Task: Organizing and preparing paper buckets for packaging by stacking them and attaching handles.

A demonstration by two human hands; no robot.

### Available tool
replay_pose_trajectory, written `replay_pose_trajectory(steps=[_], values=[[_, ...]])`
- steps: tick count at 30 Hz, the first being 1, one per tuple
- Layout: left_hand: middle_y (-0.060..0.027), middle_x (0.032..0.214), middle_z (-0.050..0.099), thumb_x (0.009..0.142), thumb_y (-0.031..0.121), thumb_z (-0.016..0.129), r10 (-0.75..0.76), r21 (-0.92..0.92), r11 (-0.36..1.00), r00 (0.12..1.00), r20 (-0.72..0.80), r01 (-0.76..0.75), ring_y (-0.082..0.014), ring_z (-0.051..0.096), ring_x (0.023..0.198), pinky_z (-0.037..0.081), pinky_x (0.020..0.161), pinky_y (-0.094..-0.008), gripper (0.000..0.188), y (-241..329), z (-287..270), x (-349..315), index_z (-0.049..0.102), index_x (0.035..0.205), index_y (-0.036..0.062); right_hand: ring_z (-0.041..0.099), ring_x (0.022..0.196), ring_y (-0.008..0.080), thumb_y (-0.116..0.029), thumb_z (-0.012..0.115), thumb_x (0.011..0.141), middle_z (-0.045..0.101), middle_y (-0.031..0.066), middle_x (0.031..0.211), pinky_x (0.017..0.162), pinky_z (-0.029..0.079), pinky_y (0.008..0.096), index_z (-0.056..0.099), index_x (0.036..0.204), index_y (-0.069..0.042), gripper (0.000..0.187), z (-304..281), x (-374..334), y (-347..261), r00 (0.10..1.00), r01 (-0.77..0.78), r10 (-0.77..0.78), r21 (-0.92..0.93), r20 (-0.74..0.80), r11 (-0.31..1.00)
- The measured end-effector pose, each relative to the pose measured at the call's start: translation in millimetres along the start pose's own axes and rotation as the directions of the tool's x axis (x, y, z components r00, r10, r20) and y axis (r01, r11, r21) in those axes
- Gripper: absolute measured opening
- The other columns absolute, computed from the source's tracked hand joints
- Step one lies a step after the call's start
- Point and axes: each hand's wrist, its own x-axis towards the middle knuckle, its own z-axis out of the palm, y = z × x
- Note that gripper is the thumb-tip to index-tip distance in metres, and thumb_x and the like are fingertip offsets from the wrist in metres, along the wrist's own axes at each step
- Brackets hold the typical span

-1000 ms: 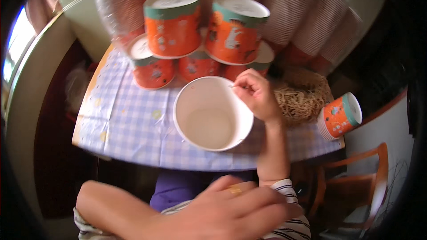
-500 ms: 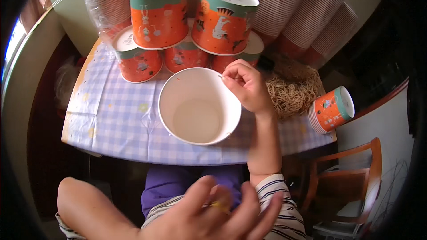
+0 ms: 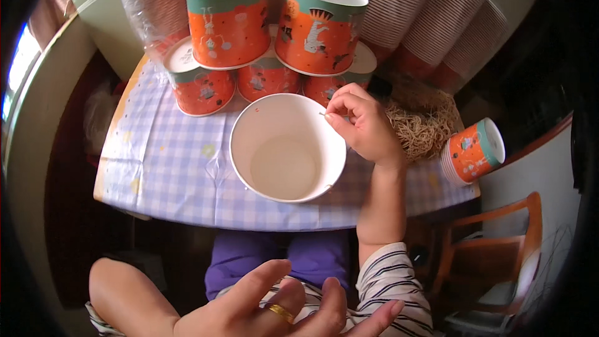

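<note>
A large white-lined paper bucket [image 3: 288,168] stands mouth up on the table in front of me. At its right rim my right hand [image 3: 367,126] is closed in a pinch, and a thin, short metallic piece pokes out from the fingertips toward the bucket. Small marks and holes show near the rim. My left hand [image 3: 281,309] is close to the camera over my lap, palm up with fingers spread. It wears a gold ring [image 3: 280,312] and holds nothing that I can see.
Orange and green paper buckets [image 3: 228,22] stand upside down in a two-level stack behind. A heap of tan twine [image 3: 421,131] lies to the right, beside a tipped stack of buckets [image 3: 475,151]. Nested buckets in plastic [image 3: 396,3] line the back. A wooden chair [image 3: 486,256] is at the right.
The whole view has shifted slightly, so the table sits a little farther right. My left hand has moved a bit lower and left, its fingers still spread. My right hand keeps its pinch at the rim.
</note>
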Motion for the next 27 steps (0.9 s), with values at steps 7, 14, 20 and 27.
replay_pose_trajectory(steps=[7, 14, 20, 27], values=[[-0.0012, 0.083, 0.053, 0.082, 0.024, 0.059, 0.292, 0.494, 0.817, 0.952, 0.087, -0.296, -0.0144, 0.05, 0.071, 0.045, 0.07, -0.0357, 0.058, -10.4, -11.7, 56.8, 0.043, 0.137, 0.0178, 0.056, 0.072, 0.0163, -0.003, 0.062, 0.078, 0.055, 0.0087, 0.081, 0.063, 0.046, 0.0271, 0.058, 0.08, 0.002, 0.007, -9.1, 0.0, -6.6, 0.99, -0.102, 0.123, -0.27, 0.063, 0.957], [-0.0029, 0.073, 0.052, 0.071, 0.015, 0.07, -0.285, 0.019, 0.958, 0.956, 0.071, 0.285, -0.0195, 0.054, 0.068, 0.043, 0.063, -0.0336, 0.051, -59.9, -14.8, -15.0, 0.057, 0.12, 0.0086, 0.06, 0.072, 0.0207, -0.008, 0.062, 0.078, 0.061, 0.0129, 0.078, 0.066, 0.047, 0.0309, 0.059, 0.081, 0.002, 0.011, -1.9, 7.6, -8.6, 0.992, -0.064, 0.083, -0.182, 0.098, 0.981], [-0.0133, 0.083, 0.061, 0.08, 0.029, 0.064, -0.628, -0.028, 0.778, 0.778, -0.011, 0.627, -0.0323, 0.062, 0.074, 0.048, 0.066, -0.0441, 0.025, -158.6, 94.5, 21.0, 0.062, 0.083, 0.0044, 0.062, 0.076, 0.0297, -0.01, 0.06, 0.078, 0.061, 0.017, 0.081, 0.069, 0.048, 0.037, 0.059, 0.084, 0.002, 0.013, -0.5, 8.2, -12.0, 0.988, -0.073, 0.104, -0.252, 0.112, 0.965], [-0.016, 0.077, 0.065, 0.081, 0.031, 0.061, -0.711, 0.014, 0.687, 0.667, 0.22, 0.727, -0.0341, 0.064, 0.073, 0.051, 0.064, -0.0439, 0.029, -182.1, 122.3, 35.0, 0.062, 0.073, 0.0031, 0.062, 0.072, 0.022, -0.007, 0.062, 0.077, 0.062, 0.0134, 0.078, 0.065, 0.047, 0.032, 0.059, 0.081, 0.002, 0.01, 3.2, 9.3, -8.7, 0.995, -0.056, 0.074, -0.22, 0.073, 0.974]])
